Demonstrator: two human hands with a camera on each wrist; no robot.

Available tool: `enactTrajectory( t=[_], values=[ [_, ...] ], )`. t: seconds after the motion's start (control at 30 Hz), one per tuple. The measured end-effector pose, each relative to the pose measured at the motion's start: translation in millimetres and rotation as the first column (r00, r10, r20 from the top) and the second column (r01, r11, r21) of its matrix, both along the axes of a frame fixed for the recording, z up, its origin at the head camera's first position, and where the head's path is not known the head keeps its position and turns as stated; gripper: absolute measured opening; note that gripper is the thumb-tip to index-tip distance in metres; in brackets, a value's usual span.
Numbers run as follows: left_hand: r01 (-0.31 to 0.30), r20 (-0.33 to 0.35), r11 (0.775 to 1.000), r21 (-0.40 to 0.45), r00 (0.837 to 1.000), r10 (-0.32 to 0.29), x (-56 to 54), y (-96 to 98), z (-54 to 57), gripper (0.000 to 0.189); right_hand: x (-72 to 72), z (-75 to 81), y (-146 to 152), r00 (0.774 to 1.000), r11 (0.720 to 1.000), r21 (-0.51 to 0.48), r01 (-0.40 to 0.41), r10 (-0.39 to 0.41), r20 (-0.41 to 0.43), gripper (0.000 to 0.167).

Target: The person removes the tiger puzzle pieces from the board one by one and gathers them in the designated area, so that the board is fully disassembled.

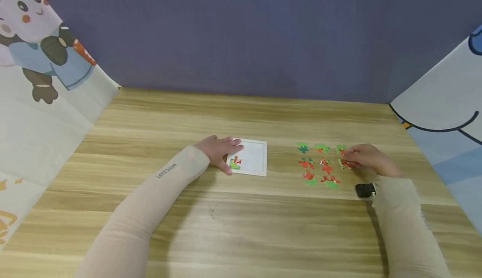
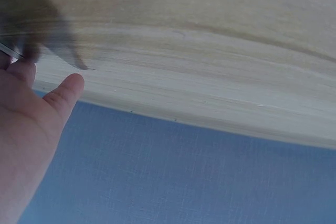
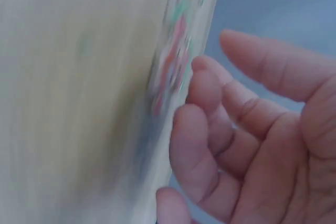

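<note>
A square white puzzle tray (image 1: 254,158) lies on the table, one green and orange jigsaw piece (image 1: 235,163) fitted in its lower left corner. My left hand (image 1: 218,150) rests over the tray's left edge with fingers spread; the left wrist view catches only part of this hand (image 2: 37,108). To the right, loose jigsaw pieces (image 1: 326,166) in orange, green and teal lie in rough rows. Over the rightmost column is my right hand (image 1: 363,158), its fingertips right at a piece (image 1: 344,164). In the right wrist view, thumb and bent fingers stand apart with nothing between them.
The wood-grain table (image 1: 241,227) ends at a dark blue wall (image 1: 241,39) behind. Cartoon-printed panels (image 1: 56,73) stand along both sides. A small black device (image 1: 364,190) sits at my right wrist, close above the tabletop.
</note>
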State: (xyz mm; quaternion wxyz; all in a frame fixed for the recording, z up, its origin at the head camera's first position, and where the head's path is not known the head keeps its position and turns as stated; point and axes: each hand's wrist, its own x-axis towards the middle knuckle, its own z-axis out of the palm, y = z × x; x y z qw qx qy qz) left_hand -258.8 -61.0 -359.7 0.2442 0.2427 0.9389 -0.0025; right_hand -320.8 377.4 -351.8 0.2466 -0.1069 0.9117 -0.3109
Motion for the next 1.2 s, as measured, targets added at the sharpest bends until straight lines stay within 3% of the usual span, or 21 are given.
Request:
enactTrajectory(
  t=[0.17,0.33,0.57,0.87,1.03,1.2],
  values=[
    [0.0,0.0,1.0,0.013,1.0,0.0,1.2,0.7,2.7,0.099,10.3,5.6,-15.9,0.997,0.998,-0.032,-0.052,0.05,-0.054,0.045],
    [0.003,-0.008,1.0,0.026,1.0,-0.003,3.1,0.0,4.8,0.098,18.8,11.0,-33.2,0.989,0.996,-0.047,-0.069,0.063,-0.131,0.044],
    [0.004,0.012,1.0,0.03,1.0,-0.004,3.5,1.9,5.4,0.097,31.5,11.8,-60.8,0.946,0.991,-0.024,-0.133,0.12,-0.3,0.034],
    [0.018,0.018,0.998,0.061,1.0,-0.019,11.5,4.2,6.0,0.096,46.0,4.9,-92.2,0.911,0.98,-0.016,-0.197,0.177,-0.373,0.03],
    [0.02,0.016,0.996,0.084,1.0,-0.022,14.2,3.1,3.4,0.096,52.6,6.2,-110.1,0.847,0.963,0.094,-0.252,0.267,-0.46,0.027],
    [0.024,0.006,0.996,0.091,1.0,-0.024,17.1,1.3,1.1,0.095,55.8,11.0,-129.4,0.756,0.927,0.198,-0.319,0.375,-0.536,0.027]
  ],
)
